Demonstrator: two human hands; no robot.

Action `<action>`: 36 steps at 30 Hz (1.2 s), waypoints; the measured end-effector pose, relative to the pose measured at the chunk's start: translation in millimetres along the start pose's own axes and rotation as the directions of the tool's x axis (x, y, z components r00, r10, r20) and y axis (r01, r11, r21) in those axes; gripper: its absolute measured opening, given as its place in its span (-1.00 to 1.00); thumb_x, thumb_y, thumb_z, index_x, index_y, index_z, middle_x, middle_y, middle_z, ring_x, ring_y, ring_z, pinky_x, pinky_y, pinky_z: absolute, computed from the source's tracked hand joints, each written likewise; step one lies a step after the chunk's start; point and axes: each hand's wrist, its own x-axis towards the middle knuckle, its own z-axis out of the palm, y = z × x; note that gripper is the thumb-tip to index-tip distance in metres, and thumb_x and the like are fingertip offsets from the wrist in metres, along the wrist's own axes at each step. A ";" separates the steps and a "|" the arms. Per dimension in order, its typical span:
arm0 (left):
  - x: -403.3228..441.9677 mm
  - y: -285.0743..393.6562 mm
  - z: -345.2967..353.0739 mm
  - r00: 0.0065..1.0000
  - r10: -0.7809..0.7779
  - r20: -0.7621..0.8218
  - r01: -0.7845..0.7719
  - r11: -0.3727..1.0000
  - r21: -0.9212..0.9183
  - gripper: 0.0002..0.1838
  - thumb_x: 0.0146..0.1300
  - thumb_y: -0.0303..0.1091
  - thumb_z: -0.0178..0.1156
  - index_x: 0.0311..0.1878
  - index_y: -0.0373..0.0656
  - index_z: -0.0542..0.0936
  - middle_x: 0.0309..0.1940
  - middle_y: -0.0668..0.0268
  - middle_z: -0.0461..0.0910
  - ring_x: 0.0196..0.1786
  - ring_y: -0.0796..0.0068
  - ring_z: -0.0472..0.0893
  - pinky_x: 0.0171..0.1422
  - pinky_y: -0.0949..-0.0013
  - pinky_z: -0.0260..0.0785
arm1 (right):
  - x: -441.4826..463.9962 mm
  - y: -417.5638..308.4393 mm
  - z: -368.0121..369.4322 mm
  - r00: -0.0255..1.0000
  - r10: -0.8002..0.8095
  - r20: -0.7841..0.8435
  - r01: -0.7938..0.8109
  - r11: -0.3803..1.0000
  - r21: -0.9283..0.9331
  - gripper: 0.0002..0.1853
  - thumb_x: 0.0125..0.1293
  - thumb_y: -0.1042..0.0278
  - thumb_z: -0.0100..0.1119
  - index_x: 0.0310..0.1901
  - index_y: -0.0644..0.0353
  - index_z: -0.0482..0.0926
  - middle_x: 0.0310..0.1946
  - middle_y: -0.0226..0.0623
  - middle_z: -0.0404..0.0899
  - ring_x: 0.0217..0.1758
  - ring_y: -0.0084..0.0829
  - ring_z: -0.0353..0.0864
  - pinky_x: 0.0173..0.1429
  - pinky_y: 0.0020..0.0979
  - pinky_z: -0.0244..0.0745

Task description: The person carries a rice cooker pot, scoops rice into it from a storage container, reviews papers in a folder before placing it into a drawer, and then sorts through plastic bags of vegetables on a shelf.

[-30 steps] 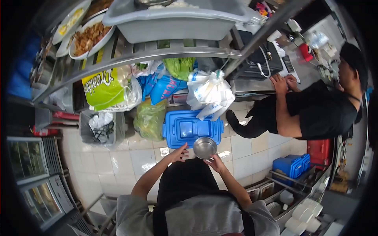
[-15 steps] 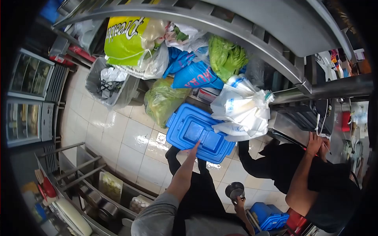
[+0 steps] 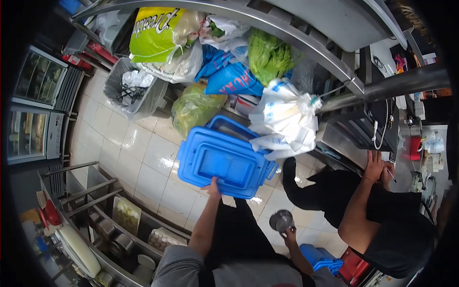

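Observation:
My left hand (image 3: 213, 187) grips the near edge of a blue plastic lid (image 3: 224, 160), its thumb lying on top. The lid sits shifted off a blue bin (image 3: 233, 125), whose far rim and part of its opening show behind it. What the bin holds is hidden. Low and to the right, my right hand (image 3: 289, 235) holds a small round metal bowl (image 3: 281, 221) by its rim. A white knotted plastic bag (image 3: 287, 122) stands against the right side of the bin, and a yellowish-green bag (image 3: 197, 109) rests behind its left side.
A co-worker (image 3: 377, 210) in black works at the counter on the right. Bagged goods, including leafy greens (image 3: 270, 57), crowd the shelf ahead. A lined waste bin (image 3: 134, 91) stands at left. Metal racking (image 3: 105, 205) with pots borders the lower left; more blue containers (image 3: 320, 258) sit lower right.
My left hand has drawn the lid back and leftward, toward me, uncovering part of the bin. The metal bowl in my right hand has moved slightly up and left in view.

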 end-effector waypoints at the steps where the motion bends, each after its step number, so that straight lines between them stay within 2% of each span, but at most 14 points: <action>1: -16.9 5.2 -34.0 0.990 -0.001 0.144 0.003 1.000 -0.016 -0.09 -0.16 0.12 0.15 0.29 0.08 0.02 0.24 0.22 0.05 0.25 0.12 0.07 0.15 -0.19 0.05 | -2.0 -8.1 9.7 1.000 0.005 0.015 -0.005 1.000 0.021 -0.36 0.05 0.35 0.16 0.11 0.05 0.00 0.01 -0.21 0.22 -0.03 -0.27 0.40 -0.05 -0.05 0.41; 2: -13.2 4.6 -71.3 0.976 -0.037 0.216 0.039 0.999 -0.003 0.02 -0.19 0.05 0.22 0.31 -0.08 -0.07 0.26 0.15 -0.01 0.27 0.08 0.04 0.13 -0.19 0.08 | 0.3 -20.1 24.9 0.999 0.001 0.034 -0.003 0.999 0.044 -0.34 0.05 0.35 0.16 0.13 0.05 -0.01 0.03 -0.20 0.22 0.00 -0.26 0.39 -0.02 -0.04 0.40; 4: -50.0 17.1 -130.1 0.972 -0.025 0.232 0.038 0.998 -0.050 -0.28 -0.15 0.10 0.14 0.14 0.07 0.25 0.21 0.19 0.08 0.21 0.07 0.13 0.08 -0.08 0.19 | -4.9 -53.1 71.1 0.998 0.044 0.051 -0.045 0.999 0.013 -0.30 0.06 0.37 0.15 0.17 0.07 -0.05 0.08 -0.20 0.19 0.09 -0.25 0.31 0.05 -0.02 0.36; 6: -53.1 7.5 -191.6 0.988 0.006 0.152 0.009 0.995 -0.100 -0.32 -0.14 0.08 0.14 0.09 0.04 0.26 0.12 0.18 0.17 0.12 0.09 0.26 0.00 -0.02 0.29 | 13.1 -65.0 111.9 0.986 -0.009 0.169 0.000 0.999 0.049 -0.26 0.07 0.39 0.15 0.21 0.08 -0.10 0.11 -0.21 0.16 0.14 -0.27 0.27 0.08 0.00 0.34; 11: -79.1 -17.9 -266.7 0.975 0.018 0.221 0.105 0.841 -0.531 -0.33 -0.12 0.05 0.13 0.08 -0.03 0.26 0.10 0.15 0.20 0.10 0.10 0.28 0.05 -0.06 0.28 | 101.9 -86.2 274.1 0.960 -0.039 0.276 0.049 0.998 -0.028 -0.26 0.02 0.38 0.21 0.18 0.07 -0.03 0.13 -0.30 0.13 0.15 -0.32 0.24 0.06 -0.04 0.38; 13: -98.9 -19.2 -274.0 0.964 0.095 0.247 0.072 0.802 -0.593 -0.32 -0.12 0.02 0.14 0.10 -0.03 0.24 0.08 0.17 0.23 0.11 0.11 0.29 0.05 -0.06 0.28 | 149.4 -79.0 333.2 0.980 0.002 0.199 0.012 0.998 -0.067 -0.19 -0.06 0.32 0.29 0.18 0.08 -0.02 0.11 -0.28 0.13 0.15 -0.29 0.23 0.03 -0.04 0.40; 16: -115.3 -12.1 -268.8 0.943 0.188 0.274 0.058 0.719 -0.693 -0.30 -0.11 0.00 0.14 0.14 -0.02 0.21 0.08 0.20 0.27 0.13 0.10 0.29 0.03 -0.09 0.30 | 228.2 -54.9 400.8 0.978 0.003 -0.210 -0.062 0.958 -0.278 -0.04 -0.23 0.14 0.43 0.16 0.13 -0.01 0.10 -0.22 0.14 0.14 -0.22 0.24 -0.04 -0.07 0.44; 18: -113.6 -5.3 -266.7 0.944 0.231 0.234 0.023 0.664 -0.748 -0.28 -0.09 0.01 0.14 0.17 -0.02 0.19 0.11 0.19 0.26 0.14 0.08 0.29 -0.01 -0.11 0.33 | 317.1 -11.2 425.9 0.837 -0.126 -0.532 -0.174 0.862 -0.477 0.02 -0.34 0.03 0.48 0.12 0.17 0.01 0.06 -0.15 0.17 0.11 -0.20 0.26 -0.09 -0.13 0.45; 21: -94.9 5.1 -268.3 0.942 0.304 0.141 -0.081 0.615 -0.784 -0.26 -0.05 0.04 0.12 0.21 -0.03 0.16 0.18 0.16 0.20 0.16 0.03 0.28 -0.08 -0.13 0.37 | 364.4 -17.8 443.2 0.707 -0.237 -0.667 -0.359 0.692 -0.626 0.05 -0.45 -0.12 0.48 0.05 0.20 0.06 0.01 -0.08 0.17 0.05 -0.19 0.28 -0.12 -0.19 0.47; 22: -83.5 6.0 -277.2 0.928 0.337 0.156 -0.080 0.590 -0.803 -0.28 -0.03 0.03 0.12 0.21 -0.02 0.16 0.19 0.17 0.18 0.18 0.03 0.26 -0.03 -0.16 0.33 | 368.3 -22.9 452.6 0.634 -0.218 -0.742 -0.385 0.742 -0.548 0.09 -0.57 -0.23 0.47 -0.01 0.22 0.10 -0.04 -0.08 0.15 0.01 -0.18 0.27 -0.06 -0.20 0.45; 28: -34.6 13.5 -308.9 0.936 0.350 -0.047 -0.222 0.479 -0.849 -0.27 -0.02 -0.01 0.13 0.22 -0.04 0.14 0.19 0.15 0.17 0.19 0.03 0.24 -0.05 -0.15 0.35 | 414.0 13.9 544.5 0.611 -0.596 -0.521 -0.283 0.450 -0.847 0.02 -0.50 -0.14 0.46 -0.04 0.19 0.05 -0.05 -0.10 0.12 0.01 -0.06 0.23 0.05 -0.14 0.33; 30: -35.1 21.7 -304.1 0.941 0.295 -0.165 -0.291 0.455 -0.842 -0.28 -0.01 -0.02 0.11 0.21 -0.08 0.14 0.16 0.11 0.20 0.16 0.03 0.27 -0.15 -0.14 0.43 | 405.9 25.8 570.2 0.803 -0.477 -0.356 -0.109 0.469 -0.876 -0.06 -0.38 -0.01 0.45 -0.02 0.19 0.03 -0.02 -0.07 0.10 0.05 0.02 0.19 0.07 -0.08 0.31; 33: -29.3 21.5 -309.9 0.947 0.283 -0.149 -0.272 0.470 -0.840 -0.27 -0.02 -0.04 0.12 0.22 -0.07 0.14 0.15 0.11 0.20 0.14 0.03 0.29 -0.14 -0.14 0.43 | 402.5 40.8 580.4 0.875 -0.427 -0.228 0.022 0.505 -0.863 0.02 -0.36 0.08 0.46 0.03 0.33 -0.06 0.01 0.02 0.05 0.04 0.06 0.16 0.11 -0.16 0.22; 36: -26.8 22.3 -309.7 0.953 0.282 -0.112 -0.249 0.515 -0.821 -0.29 -0.02 -0.04 0.12 0.21 -0.07 0.15 0.14 0.12 0.22 0.14 0.04 0.30 -0.13 -0.16 0.41 | 399.5 46.4 574.5 0.919 -0.352 -0.179 0.061 0.575 -0.816 -0.17 -0.26 0.20 0.40 0.01 0.25 0.06 -0.01 -0.02 0.13 0.07 0.03 0.25 0.07 -0.04 0.34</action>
